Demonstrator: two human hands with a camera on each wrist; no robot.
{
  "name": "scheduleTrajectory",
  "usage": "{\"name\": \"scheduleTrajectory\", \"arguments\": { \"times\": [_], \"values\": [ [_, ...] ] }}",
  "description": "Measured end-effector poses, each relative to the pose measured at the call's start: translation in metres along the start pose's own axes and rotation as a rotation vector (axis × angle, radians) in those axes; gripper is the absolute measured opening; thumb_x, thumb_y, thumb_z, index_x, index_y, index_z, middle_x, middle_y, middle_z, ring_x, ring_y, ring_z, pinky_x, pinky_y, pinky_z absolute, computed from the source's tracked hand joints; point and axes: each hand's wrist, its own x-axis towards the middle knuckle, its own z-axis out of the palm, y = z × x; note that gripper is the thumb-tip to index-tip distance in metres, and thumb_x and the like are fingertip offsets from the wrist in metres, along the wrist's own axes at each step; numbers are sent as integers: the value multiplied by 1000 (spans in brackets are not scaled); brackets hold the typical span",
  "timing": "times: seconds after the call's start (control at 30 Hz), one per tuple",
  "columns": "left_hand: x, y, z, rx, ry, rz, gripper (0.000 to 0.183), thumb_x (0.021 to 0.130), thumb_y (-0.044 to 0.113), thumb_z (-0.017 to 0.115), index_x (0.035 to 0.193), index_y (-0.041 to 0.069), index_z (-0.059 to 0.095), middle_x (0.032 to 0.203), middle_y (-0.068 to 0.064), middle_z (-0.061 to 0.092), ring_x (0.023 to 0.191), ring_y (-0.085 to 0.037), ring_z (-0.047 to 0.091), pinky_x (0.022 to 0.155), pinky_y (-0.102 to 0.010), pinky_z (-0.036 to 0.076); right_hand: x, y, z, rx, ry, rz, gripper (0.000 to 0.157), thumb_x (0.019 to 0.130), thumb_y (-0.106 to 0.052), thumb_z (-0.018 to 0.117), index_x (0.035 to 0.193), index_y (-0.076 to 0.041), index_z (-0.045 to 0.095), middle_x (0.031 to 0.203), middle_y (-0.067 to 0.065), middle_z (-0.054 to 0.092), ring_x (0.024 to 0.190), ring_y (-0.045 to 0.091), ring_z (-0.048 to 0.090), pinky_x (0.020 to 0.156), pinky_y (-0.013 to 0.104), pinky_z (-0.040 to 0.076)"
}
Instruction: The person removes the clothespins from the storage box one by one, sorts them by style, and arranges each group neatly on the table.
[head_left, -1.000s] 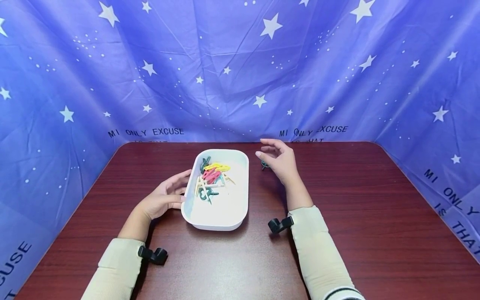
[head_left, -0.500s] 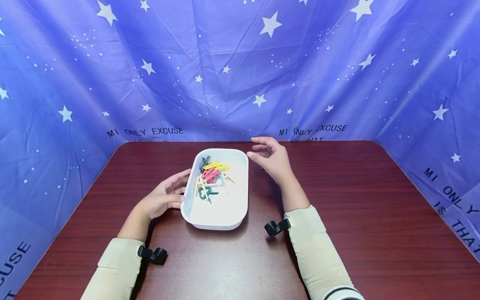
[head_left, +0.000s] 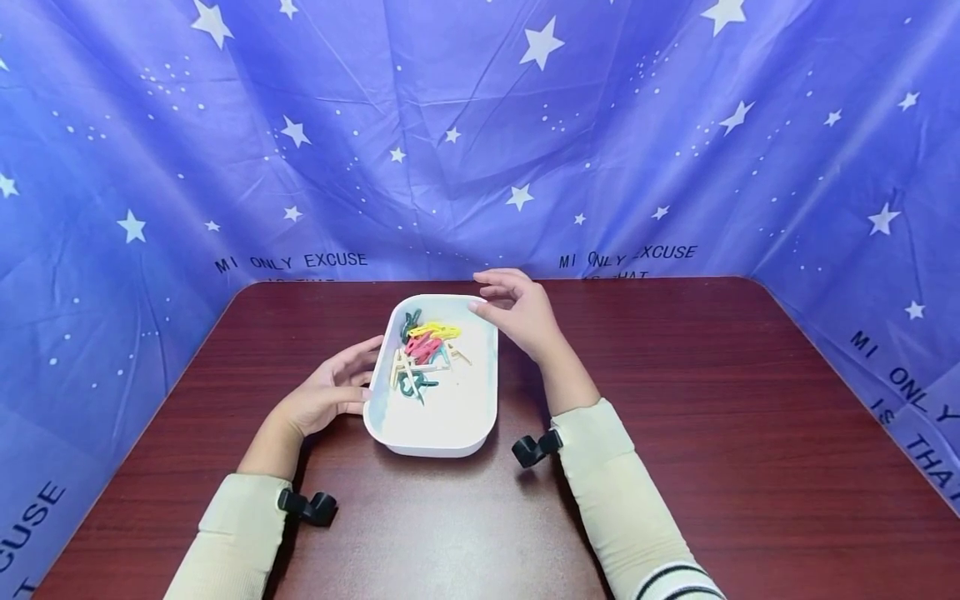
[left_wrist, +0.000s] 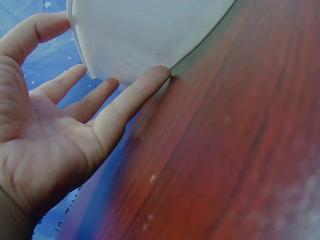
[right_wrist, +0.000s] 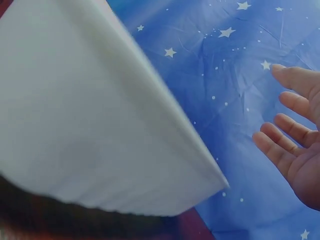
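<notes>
A white plastic tray (head_left: 468,417) sits on the table and holds several clips: yellow clips (head_left: 435,332), red clips (head_left: 423,348), pale wooden clothespins (head_left: 407,367) and dark green clips (head_left: 412,385). My left hand (head_left: 330,392) touches the tray's left side, thumb near the rim and fingers spread along the outer wall in the left wrist view. At the far right corner of the tray, my right hand (head_left: 521,312) reaches over the rim. The right wrist view shows its fingers (right_wrist: 295,132) spread and loosely bent, holding nothing, beside the tray wall (right_wrist: 115,125).
The dark red wooden table (head_left: 712,400) spreads around the tray. Behind it hangs a blue curtain (head_left: 337,167) with white stars and lettering. A black strap mount (head_left: 307,506) sits on the left sleeve, and another black mount (head_left: 536,448) on the right one.
My right hand has moved left, from beside a green clip on the table to the tray's far right corner. That clip is now hidden from view. The left hand and tray hold still.
</notes>
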Motion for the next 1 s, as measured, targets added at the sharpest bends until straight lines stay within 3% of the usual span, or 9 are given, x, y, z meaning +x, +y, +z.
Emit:
{"name": "scheduleTrajectory", "arguments": {
  "times": [0.23,0.67,0.87,1.0],
  "values": [
    [0,-2,-1,4,-2,7,79,89,-9,55,156,7,17,151,-25,25,121,-27,53,81,-43,55,10,-8,10,-38,-40,71,42,82,-17,80,121,-9,69,126,6,59,107,22,63,89,32,52],
    [0,0,0,-2,7,-5,79,88,-10,54,156,9,18,151,-24,26,122,-28,53,81,-45,55,29,-6,26,-48,-104,216,45,82,-19,81,125,-16,68,131,0,60,111,18,60,89,34,52],
    [0,0,-1,12,2,6,78,89,-9,55,156,7,18,150,-26,25,121,-28,53,81,-44,56,39,3,38,-32,-131,240,43,81,-11,80,122,-10,68,122,4,65,106,21,62,87,30,52],
    [-1,0,0,1,1,0,79,89,-9,55,156,8,17,151,-26,24,122,-28,52,81,-44,56,44,7,47,-4,-147,297,42,81,-7,79,122,-5,67,122,9,65,113,27,59,86,30,53]
  ]
}}
